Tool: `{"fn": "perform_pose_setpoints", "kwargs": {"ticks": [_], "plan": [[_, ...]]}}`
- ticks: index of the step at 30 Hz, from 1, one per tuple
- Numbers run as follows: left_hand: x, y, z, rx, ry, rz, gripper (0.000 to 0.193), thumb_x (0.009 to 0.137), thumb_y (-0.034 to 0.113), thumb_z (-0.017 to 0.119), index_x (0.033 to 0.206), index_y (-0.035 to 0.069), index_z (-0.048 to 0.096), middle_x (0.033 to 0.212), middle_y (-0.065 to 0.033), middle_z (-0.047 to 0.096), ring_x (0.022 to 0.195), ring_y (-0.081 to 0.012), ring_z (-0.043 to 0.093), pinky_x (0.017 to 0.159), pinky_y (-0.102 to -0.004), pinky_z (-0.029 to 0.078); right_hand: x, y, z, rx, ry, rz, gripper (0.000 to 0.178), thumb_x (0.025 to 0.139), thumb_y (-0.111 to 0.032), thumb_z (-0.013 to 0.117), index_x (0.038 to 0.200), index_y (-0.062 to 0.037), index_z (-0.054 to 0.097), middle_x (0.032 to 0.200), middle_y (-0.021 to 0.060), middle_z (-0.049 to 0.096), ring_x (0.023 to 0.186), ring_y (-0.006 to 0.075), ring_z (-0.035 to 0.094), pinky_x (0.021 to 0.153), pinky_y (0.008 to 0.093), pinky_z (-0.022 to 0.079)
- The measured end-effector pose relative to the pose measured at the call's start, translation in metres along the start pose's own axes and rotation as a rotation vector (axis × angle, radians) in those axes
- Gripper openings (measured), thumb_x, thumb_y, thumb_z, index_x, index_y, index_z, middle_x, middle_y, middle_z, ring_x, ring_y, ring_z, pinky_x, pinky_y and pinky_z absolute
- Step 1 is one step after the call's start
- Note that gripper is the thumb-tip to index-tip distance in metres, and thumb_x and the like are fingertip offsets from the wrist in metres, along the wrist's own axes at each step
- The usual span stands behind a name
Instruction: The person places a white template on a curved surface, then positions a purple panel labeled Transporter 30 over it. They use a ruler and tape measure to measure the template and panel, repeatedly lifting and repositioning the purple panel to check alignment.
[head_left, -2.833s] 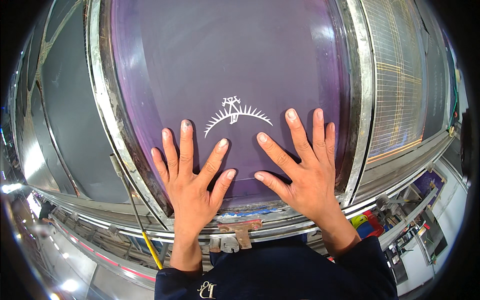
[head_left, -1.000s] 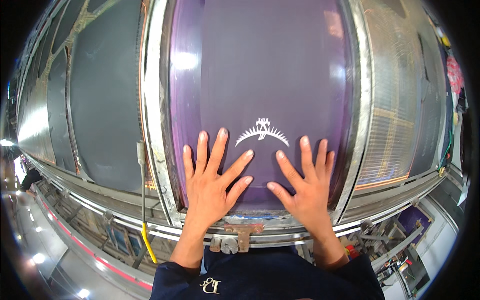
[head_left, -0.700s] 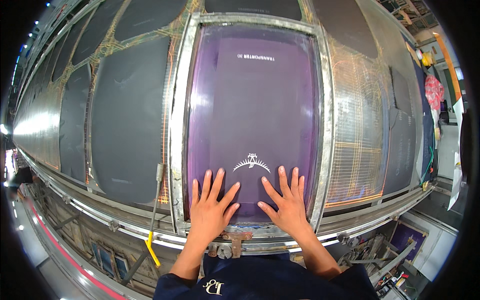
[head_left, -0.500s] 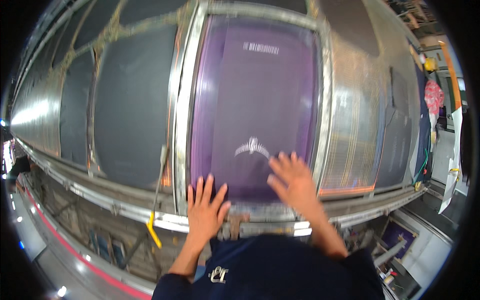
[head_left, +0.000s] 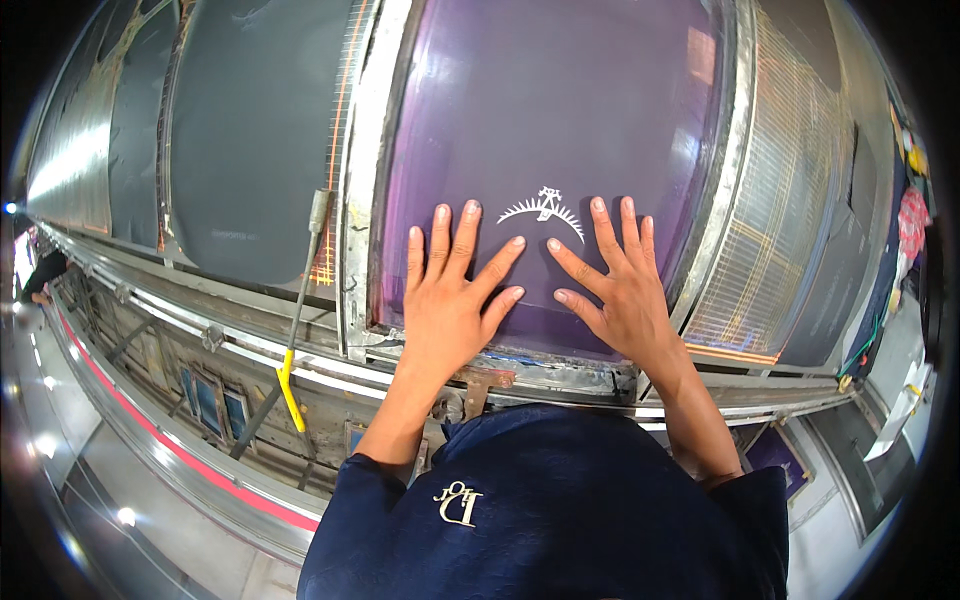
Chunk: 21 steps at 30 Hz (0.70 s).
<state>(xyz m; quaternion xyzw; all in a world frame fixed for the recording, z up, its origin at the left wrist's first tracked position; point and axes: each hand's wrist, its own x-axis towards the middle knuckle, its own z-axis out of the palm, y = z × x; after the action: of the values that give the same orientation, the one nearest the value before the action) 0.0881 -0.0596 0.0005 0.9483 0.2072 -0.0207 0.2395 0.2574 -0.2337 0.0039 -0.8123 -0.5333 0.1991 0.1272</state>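
Observation:
A silkscreen frame with purple mesh lies before me, and dark fabric seems to show through it. Near its close end is a white arc-shaped design with spikes and a small figure at its middle. My left hand rests flat on the mesh to the left of this design, fingers spread. Just right of it, my right hand also lies flat with spread fingers. Both thumbs and index fingers point inward below the design. Neither hand holds anything.
A rod with a yellow handle leans over the table edge left of the frame. Dark panels lie to the left, and a glossy sheet with orange lines is on the right. A metal rail runs along the near edge. Another person is at far left.
Both hands have moved forward on the mesh, from its near edge to beside the white design. The right hand has also come level with the left. My view has shifted closer to the frame.

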Motion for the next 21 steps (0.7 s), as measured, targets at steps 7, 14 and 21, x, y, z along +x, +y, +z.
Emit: {"fn": "perform_pose_setpoints", "kwargs": {"ticks": [7, 14, 21], "plan": [[0.002, 0.0, 0.001, 0.002, -0.052, -0.01, 0.054, 0.093, 0.044, 0.07, 0.144, 0.031, 0.062, 0.168, -0.0153, 0.029, 0.155, -0.0426, 0.022, 0.122, -0.0634, 0.016, -0.014, -0.003, 0.009, 0.063, 0.094, 0.084, 0.049, 0.093, -0.039, 0.071, 0.141, -0.0309, 0.065, 0.164, 0.0147, 0.036, 0.152, 0.0429, 0.03, 0.122, 0.0604, 0.023], [0.002, 0.002, -0.008, 0.0, -0.106, 0.014, 0.055, 0.094, 0.041, 0.069, 0.146, 0.026, 0.06, 0.166, -0.0206, 0.029, 0.153, -0.0472, 0.023, 0.121, -0.0643, 0.017, -0.007, -0.006, -0.019, 0.081, 0.068, 0.08, 0.04, 0.094, -0.033, 0.071, 0.132, -0.0214, 0.071, 0.155, 0.0185, 0.048, 0.144, 0.0414, 0.044, 0.119, 0.056, 0.031], [-0.014, -0.005, -0.027, 0.021, -0.201, -0.034, 0.053, 0.095, 0.038, 0.068, 0.145, 0.022, 0.06, 0.16, -0.0233, 0.039, 0.149, -0.0471, 0.032, 0.121, -0.0634, 0.019, 0.103, 0.068, -0.073, 0.193, 0.276, 0.247, 0.045, 0.093, -0.037, 0.072, 0.135, -0.0227, 0.068, 0.154, 0.0204, 0.048, 0.138, 0.044, 0.047, 0.114, 0.0536, 0.038]]}}
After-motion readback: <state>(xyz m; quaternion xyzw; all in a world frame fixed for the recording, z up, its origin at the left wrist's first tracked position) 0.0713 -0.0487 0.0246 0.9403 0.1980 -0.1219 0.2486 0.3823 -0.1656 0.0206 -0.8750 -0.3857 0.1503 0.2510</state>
